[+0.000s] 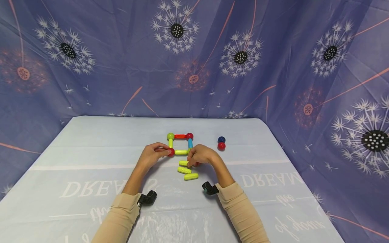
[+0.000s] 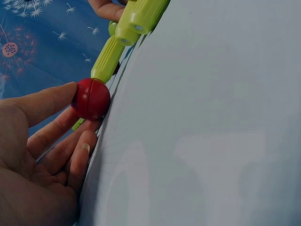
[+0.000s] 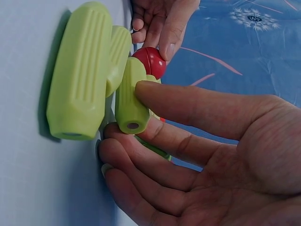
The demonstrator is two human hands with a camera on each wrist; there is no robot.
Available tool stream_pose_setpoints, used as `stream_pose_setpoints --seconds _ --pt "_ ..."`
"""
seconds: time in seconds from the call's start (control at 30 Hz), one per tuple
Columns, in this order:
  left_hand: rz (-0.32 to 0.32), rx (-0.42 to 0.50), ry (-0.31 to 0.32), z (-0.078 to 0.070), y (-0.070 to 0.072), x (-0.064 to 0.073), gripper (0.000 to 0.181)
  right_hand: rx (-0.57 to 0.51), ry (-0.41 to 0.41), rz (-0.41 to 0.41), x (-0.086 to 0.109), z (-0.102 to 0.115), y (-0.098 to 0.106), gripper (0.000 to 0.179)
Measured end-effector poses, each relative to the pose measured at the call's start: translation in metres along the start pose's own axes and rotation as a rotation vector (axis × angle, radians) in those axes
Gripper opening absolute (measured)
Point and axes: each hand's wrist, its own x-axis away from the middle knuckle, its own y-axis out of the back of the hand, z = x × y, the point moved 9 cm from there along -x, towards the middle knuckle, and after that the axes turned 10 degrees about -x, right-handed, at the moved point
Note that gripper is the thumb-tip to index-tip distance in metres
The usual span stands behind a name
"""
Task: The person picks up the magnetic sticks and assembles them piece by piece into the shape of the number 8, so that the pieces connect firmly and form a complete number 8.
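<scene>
One table, cover pale grey-blue, with inverted white lettering and a pale stripe across it. On it: one four-sided frame of balls and ribbed rods, comprising glossy yellow-green ball, far left; red rod, far side; dark red ball, far right; light-blue rod, right side; yellow-green rods, left and near sides; glossy red ball, near left; near-right corner mostly hidden. Nearer: two loose yellow-green ribbed rods, angled apart; a third beside them, contact with the cover unclear. Right, apart: glossy dark-blue ball, second red ball just before it.
</scene>
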Motion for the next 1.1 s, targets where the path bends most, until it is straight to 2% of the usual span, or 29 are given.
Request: stream_pose_setpoints --seconds 0.43,0.87,1.1 --pt "0.004 -0.005 0.017 0.0009 -0.0008 -0.0003 0.031 -0.032 -0.005 -0.013 0.0015 -0.0002 0.0026 0.011" --pt "0.005 0.003 0.0 0.0012 -0.0008 -0.0008 0.033 -0.054 -0.005 -0.015 0.0026 0.0011 0.0021 0.012" --pt "0.002 0.004 0.004 0.0001 -0.0002 0.0 0.033 -0.077 0.045 -0.043 -0.0001 0.005 0.004 0.013"
